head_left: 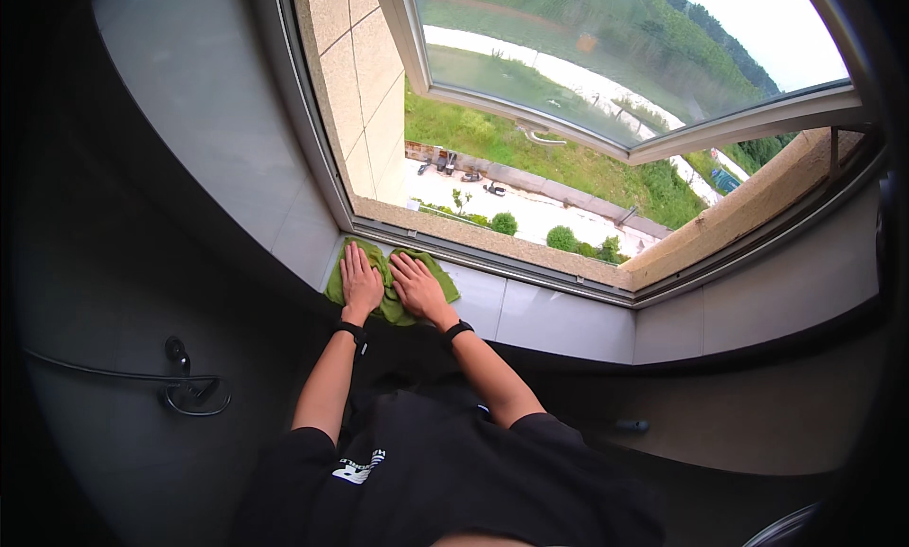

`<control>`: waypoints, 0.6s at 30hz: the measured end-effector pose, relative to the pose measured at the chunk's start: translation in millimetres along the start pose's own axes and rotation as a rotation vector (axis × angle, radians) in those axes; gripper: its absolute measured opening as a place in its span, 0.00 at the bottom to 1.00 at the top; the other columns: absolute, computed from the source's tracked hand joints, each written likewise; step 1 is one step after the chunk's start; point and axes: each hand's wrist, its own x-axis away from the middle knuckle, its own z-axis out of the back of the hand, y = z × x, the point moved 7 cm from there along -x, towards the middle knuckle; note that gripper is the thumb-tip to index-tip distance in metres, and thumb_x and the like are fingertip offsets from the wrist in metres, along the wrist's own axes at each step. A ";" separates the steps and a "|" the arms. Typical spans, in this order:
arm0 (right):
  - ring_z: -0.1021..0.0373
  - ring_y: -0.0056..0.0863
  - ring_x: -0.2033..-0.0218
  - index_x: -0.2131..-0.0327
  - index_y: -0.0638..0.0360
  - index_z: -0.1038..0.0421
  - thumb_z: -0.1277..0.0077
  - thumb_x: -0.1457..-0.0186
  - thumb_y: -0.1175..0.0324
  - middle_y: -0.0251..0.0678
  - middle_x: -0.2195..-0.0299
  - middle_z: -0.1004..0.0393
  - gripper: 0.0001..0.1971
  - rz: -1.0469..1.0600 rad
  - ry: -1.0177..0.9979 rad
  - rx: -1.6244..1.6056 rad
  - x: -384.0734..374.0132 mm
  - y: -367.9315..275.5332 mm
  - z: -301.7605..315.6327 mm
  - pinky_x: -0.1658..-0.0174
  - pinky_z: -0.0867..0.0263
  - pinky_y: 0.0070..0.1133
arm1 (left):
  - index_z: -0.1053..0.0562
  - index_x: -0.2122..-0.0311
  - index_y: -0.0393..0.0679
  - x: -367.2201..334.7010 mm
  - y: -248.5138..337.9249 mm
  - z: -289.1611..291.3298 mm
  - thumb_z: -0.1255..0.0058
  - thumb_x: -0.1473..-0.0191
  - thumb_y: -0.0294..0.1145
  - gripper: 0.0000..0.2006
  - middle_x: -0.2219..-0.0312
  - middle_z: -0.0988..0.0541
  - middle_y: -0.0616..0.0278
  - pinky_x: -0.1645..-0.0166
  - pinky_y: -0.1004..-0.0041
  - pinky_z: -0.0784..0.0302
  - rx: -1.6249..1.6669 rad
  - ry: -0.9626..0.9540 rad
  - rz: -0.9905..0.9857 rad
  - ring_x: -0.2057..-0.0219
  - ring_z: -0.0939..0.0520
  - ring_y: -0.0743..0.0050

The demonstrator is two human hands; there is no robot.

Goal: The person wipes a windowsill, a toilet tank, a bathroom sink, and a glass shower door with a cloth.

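A crumpled green cloth (pixel 391 308) lies at the left corner of the light grey tiled window sill (pixel 568 327). My left hand (pixel 361 286) rests flat on its left part, fingers stretched toward the window frame. Beside it, my right hand (pixel 419 287) presses flat on the cloth's right part with its fingers extended. Both palms face down, and the hands are a small gap apart. Dark bands circle both wrists.
An outward-opening window sash (pixel 530 116) hangs above the sill, tilted. The metal frame track (pixel 492 263) runs behind the cloth. On the dark wall at left is a fixture with a hose (pixel 194 388). A small bluish object (pixel 632 426) sits below the sill.
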 end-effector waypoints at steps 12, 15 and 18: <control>0.44 0.36 0.38 0.46 0.55 0.33 0.54 0.41 0.64 0.37 0.40 0.38 0.20 -0.216 0.122 0.032 92.8 55.8 75.2 0.37 0.48 0.32 | 0.47 0.39 0.25 29.5 133.8 -10.5 0.57 0.46 0.33 0.32 0.37 0.51 0.34 0.33 0.50 0.56 0.045 -0.051 -0.347 0.34 0.52 0.39; 0.42 0.34 0.38 0.47 0.54 0.31 0.54 0.42 0.64 0.36 0.41 0.37 0.19 -0.272 0.137 0.040 127.4 75.2 100.9 0.37 0.47 0.32 | 0.46 0.40 0.25 37.8 173.7 -21.1 0.57 0.47 0.34 0.33 0.37 0.51 0.32 0.33 0.48 0.56 0.060 -0.062 -0.336 0.34 0.52 0.38; 0.41 0.34 0.39 0.48 0.54 0.30 0.53 0.42 0.64 0.34 0.42 0.35 0.19 -0.320 0.157 0.065 167.0 96.8 125.2 0.37 0.47 0.32 | 0.44 0.40 0.26 54.2 217.3 -29.6 0.57 0.46 0.37 0.32 0.37 0.50 0.31 0.33 0.46 0.58 0.042 -0.076 -0.341 0.34 0.52 0.38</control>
